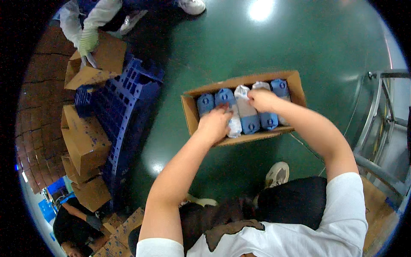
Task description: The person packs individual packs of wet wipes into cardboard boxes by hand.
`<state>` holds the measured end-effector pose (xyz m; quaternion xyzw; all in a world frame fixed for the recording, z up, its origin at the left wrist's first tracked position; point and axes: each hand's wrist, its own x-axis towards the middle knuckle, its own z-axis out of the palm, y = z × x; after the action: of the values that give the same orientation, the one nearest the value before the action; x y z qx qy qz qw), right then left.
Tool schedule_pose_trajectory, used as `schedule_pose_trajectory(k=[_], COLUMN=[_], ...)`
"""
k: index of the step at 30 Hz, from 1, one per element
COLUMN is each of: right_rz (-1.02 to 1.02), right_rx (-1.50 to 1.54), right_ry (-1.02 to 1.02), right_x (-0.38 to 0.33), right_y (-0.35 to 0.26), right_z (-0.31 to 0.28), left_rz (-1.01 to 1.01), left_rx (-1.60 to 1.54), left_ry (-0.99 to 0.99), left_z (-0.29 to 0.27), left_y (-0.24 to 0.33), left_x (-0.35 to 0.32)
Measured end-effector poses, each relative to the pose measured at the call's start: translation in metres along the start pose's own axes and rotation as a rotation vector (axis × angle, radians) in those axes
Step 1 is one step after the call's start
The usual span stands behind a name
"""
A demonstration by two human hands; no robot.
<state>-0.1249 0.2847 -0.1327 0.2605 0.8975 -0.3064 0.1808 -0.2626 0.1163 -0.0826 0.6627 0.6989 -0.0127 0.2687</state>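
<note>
Resting on glossy green floor (257,47), the carton (190,112) holds packets (247,112) both hands' grips pinch.

Blue plastic pallet (128,111) tilted on green floor (239,47), left of centre. Brown cardboard boxes (83,141) stacked against pallet's left side. Co-worker's gloved hand (87,42) on folded cardboard (105,58) at upper left. Metal frame (379,128) at right edge. Another person (70,222) crouched at lower left. White shoe (277,173) on floor.
</note>
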Motion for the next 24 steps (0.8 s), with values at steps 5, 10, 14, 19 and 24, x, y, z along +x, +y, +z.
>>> schedule_pose_trajectory(k=[5, 10, 14, 19, 24], right_rz=[-0.193, -0.374, -0.194, -0.326, -0.298], right_rx=[0.271, 0.884, 1.530, 1.281, 1.404], right_ry=[0.094, 0.076, 0.244, 0.678, 0.717], right_x=[-0.069, -0.099, -0.095, -0.080, -0.079], right_y=[-0.032, -0.035, -0.052, -0.074, -0.070], right_z=[-0.061, -0.104, -0.081, -0.047, -0.047], left_rz=[-0.290, -0.117, -0.158, -0.038, -0.073], left_rx=[-0.641, -2.050, -1.700, -1.321, -1.290], left_ry=[0.017, 0.082, 0.557, 1.091, 1.085], left_z=[-0.017, -0.039, -0.056, -0.039, -0.045], left_y=[-0.001, 0.034, 0.054, 0.084, 0.089], left_x=[0.001, 0.002, 0.010, 0.025, 0.034])
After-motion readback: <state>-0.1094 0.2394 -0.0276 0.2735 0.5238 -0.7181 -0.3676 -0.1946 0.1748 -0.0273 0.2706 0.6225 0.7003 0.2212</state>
